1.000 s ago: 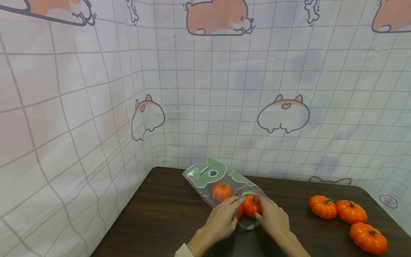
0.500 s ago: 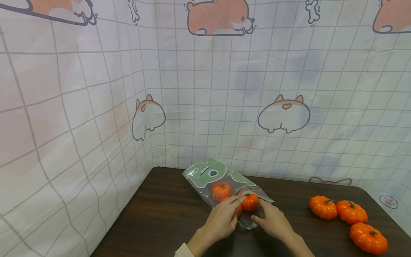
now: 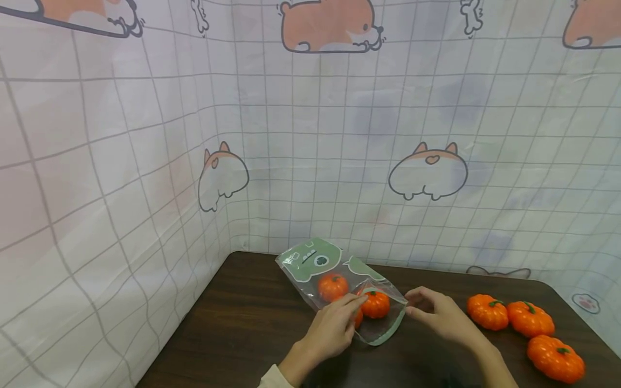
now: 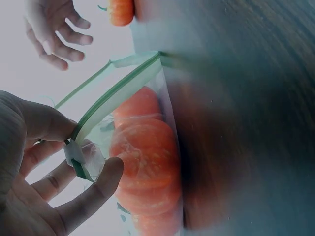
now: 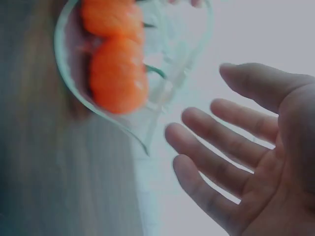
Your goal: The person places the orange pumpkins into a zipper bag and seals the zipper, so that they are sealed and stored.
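Note:
A clear zip bag (image 3: 388, 333) with a green cartoon print lies on the dark table, its mouth spread toward me. Inside are small orange pumpkins: one (image 3: 332, 287) deeper in, another (image 3: 375, 305) near the mouth, and a third (image 3: 359, 319) partly behind my left hand (image 3: 332, 326). In the left wrist view that hand pinches the bag's green zip edge (image 4: 115, 91) at the white slider (image 4: 75, 153) between thumb and fingers. My right hand (image 5: 246, 152) holds nothing; its fingers are spread beside the bag's right corner, apart from it in the right wrist view.
To the right, three more orange pumpkins lie on the wood: one at the left (image 3: 487, 312), one in the middle (image 3: 531, 319) and one nearer me (image 3: 555, 358). A white gridded cloth (image 3: 330, 178) with cartoon dogs hangs behind and left of the table (image 3: 233, 323).
The right hand has let go of a pumpkin in the bag's mouth and moved out to the right. That pumpkin sits slightly deeper. The left hand stays at the bag's edge.

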Demonstrator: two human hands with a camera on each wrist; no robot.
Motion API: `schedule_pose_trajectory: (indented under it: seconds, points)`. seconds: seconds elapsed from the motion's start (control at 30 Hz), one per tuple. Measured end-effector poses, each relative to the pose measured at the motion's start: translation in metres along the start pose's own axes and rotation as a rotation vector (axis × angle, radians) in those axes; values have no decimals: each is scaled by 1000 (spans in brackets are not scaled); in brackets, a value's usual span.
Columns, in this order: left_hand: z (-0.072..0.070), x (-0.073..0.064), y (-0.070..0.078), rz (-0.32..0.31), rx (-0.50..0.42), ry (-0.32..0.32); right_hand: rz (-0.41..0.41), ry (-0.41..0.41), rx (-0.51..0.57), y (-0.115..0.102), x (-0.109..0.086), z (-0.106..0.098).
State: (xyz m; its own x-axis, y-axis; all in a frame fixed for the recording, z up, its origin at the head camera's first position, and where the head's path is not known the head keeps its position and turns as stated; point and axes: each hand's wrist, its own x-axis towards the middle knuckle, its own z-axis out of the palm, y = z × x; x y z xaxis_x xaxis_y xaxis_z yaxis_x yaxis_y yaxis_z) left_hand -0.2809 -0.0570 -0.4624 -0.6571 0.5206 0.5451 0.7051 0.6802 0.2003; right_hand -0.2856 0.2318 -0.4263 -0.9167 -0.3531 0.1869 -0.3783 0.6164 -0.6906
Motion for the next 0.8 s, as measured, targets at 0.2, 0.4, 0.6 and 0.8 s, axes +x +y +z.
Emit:
schedule_pose_trajectory:
  seconds: [0.2, 0.4, 0.6, 0.8]
  points:
    - [-2, 0, 0, -16, 10, -12, 91, 216, -45, 6, -4, -25]
    - [-3, -1, -1, -29, 7, -23, 170, 319, -90, 24, -12, -39]
    - [-2, 0, -1, -29, 0, -25, 242, 318, -95, 44, -23, -52]
    - [-3, 1, 1, -28, 14, -17, 281, 332, -57, 60, -30, -62]
